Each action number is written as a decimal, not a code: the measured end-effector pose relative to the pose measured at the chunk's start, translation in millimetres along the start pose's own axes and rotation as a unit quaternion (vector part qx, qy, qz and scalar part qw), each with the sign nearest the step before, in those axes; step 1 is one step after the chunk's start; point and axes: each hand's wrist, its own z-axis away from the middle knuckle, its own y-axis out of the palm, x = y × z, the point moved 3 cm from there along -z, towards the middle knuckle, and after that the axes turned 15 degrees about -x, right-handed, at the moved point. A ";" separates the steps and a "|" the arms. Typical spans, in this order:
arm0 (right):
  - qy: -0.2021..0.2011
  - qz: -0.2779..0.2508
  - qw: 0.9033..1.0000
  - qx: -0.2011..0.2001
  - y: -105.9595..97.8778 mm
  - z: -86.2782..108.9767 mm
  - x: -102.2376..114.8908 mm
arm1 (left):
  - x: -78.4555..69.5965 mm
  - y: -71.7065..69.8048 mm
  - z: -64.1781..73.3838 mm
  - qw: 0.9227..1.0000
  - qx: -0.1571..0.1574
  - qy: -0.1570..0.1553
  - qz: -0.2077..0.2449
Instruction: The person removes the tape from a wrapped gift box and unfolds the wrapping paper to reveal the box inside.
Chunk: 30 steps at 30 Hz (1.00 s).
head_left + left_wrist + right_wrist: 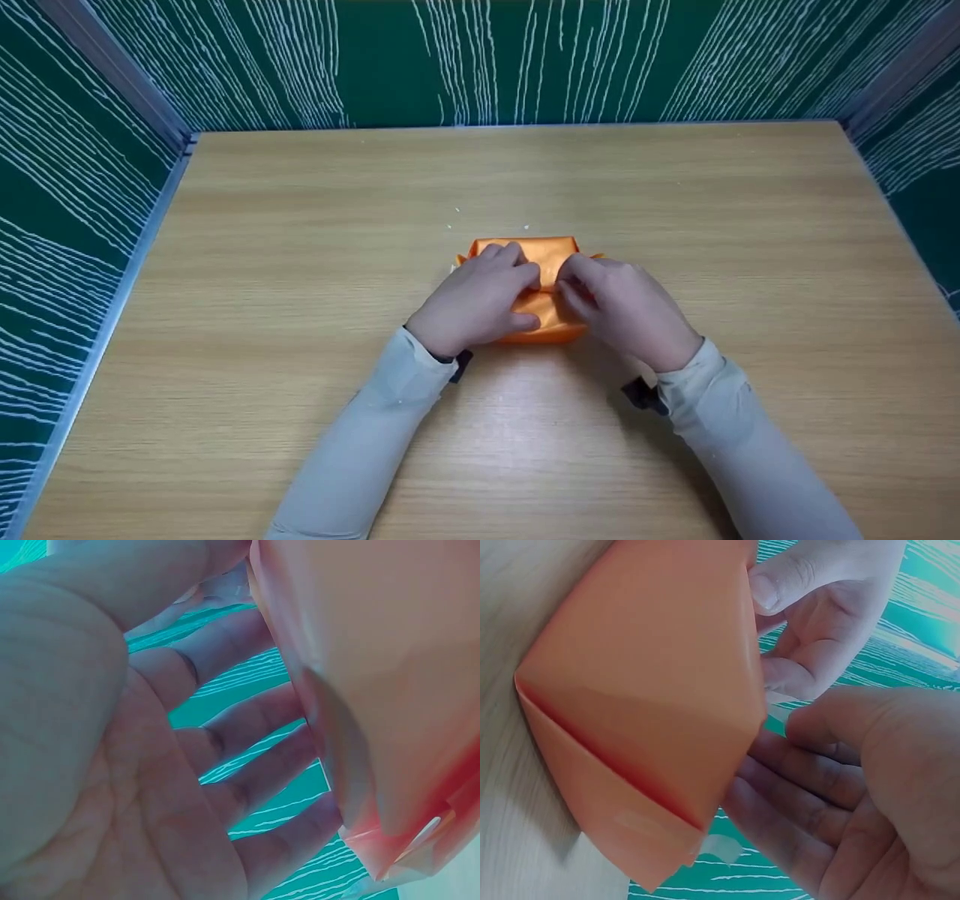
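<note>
A box-shaped package wrapped in shiny orange paper [546, 250] sits on the table, its ends folded to points and a seam running across its top. My left hand [481, 297] rests on its left part, with nearly straight fingers [259, 716] touching the paper and the thumb pressing nearer the front. Beside it, my right hand [634, 311] is over the right part of the seam. Its thumb and forefinger pinch a small translucent strip [778, 711] that looks like clear tape. The hands hide much of the package's top.
A wood-grain table [285, 225] extends around the package. Green panels with white streaks [390, 67] stand along the back and sides. Tiny white scraps [526, 226] lie just behind the package. Another translucent piece [721, 847] sticks out by the folded end.
</note>
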 end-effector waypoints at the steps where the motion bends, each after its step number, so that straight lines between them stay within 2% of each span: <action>1: -0.004 0.000 1.000 0.002 -0.5 0.3 0.0 | 0.2 0.1 -0.2 1.000 0.000 -0.003 0.002; 6: -0.052 -0.011 0.998 0.016 -4.7 1.7 3.1 | 2.2 -0.3 -1.1 1.000 -0.003 -0.009 0.002; 9: -0.067 -0.017 0.997 0.022 -8.3 1.8 4.2 | 3.2 -1.2 -1.3 1.000 -0.002 -0.006 -0.002; 17: -0.020 0.019 1.000 0.013 -18.3 0.0 -1.9 | 3.7 -5.6 -0.4 1.000 -0.005 -0.017 0.009; 26: -0.011 0.032 0.999 0.035 -18.1 0.1 -5.6 | 3.6 -7.8 -0.3 1.000 -0.009 -0.019 0.013; 30: -0.018 0.035 0.998 0.057 -16.7 0.7 -5.3 | 7.1 -12.6 -0.5 0.999 -0.003 -0.037 0.010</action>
